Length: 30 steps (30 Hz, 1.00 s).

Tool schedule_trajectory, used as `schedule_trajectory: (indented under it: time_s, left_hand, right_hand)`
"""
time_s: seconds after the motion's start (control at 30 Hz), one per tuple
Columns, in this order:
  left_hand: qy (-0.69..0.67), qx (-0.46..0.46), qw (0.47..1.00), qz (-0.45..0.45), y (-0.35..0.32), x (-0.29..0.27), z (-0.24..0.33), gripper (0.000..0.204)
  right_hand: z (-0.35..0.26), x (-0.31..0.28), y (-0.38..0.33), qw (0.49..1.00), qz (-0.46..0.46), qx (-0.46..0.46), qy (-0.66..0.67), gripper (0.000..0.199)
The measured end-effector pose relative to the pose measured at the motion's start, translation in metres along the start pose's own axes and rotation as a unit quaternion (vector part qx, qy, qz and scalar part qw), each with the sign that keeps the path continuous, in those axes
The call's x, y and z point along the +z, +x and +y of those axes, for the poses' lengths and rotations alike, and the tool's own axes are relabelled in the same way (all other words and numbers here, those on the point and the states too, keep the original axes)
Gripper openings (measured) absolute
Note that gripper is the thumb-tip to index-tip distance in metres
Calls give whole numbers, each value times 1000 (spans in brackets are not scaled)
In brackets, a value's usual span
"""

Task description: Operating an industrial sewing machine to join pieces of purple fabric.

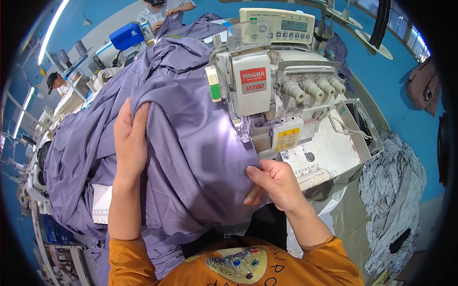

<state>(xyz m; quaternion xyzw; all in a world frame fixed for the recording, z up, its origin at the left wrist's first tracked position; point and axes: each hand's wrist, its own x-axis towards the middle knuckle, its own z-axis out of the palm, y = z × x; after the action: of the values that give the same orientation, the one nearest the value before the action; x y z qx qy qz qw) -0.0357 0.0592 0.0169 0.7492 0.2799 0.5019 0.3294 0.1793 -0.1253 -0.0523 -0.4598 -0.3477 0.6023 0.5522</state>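
Observation:
A large sheet of purple fabric (pixel 191 128) spreads over the machine bed and spills down toward my lap. My left hand (pixel 132 133) is closed on a raised fold of it, thumb on one side and fingers on the other. Lower right, my right hand (pixel 273 185) pinches the cloth's edge between thumb and fingers. Between the hands the fabric hangs fairly smooth, its right edge running up to the presser foot (pixel 242 129) of a white overlock sewing machine (pixel 253 86). A lamp lights the cloth beside the foot. The needle area is partly hidden by the machine head.
A control box with a display (pixel 276 26) stands behind the machine, above a row of tension dials (pixel 312 90). Grey fabric (pixel 393 200) hangs in a heap at the right. Two other people work at the back and far left, near a blue machine head (pixel 126 36).

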Motion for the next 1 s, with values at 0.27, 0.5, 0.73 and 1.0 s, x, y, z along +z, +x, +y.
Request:
schedule_trajectory:
  time_s: [0.27, 0.5, 0.73, 1.0]
  left_hand:
    - [12, 40, 999, -2, 51, 2, -5, 23]
    - [121, 104, 987, 13, 102, -19, -16, 25]
    - [137, 110, 984, 4, 158, -36, -12, 27]
    - [290, 133, 947, 47, 237, -75, -19, 31]
  right_hand:
    - [1, -1, 0, 1000, 8, 4, 1, 25]
    - [1, 2, 0, 1000, 11, 8, -2, 25]
    - [1, -2, 0, 1000, 1, -2, 5, 23]
    - [-3, 3, -2, 999, 20, 15, 30, 24]
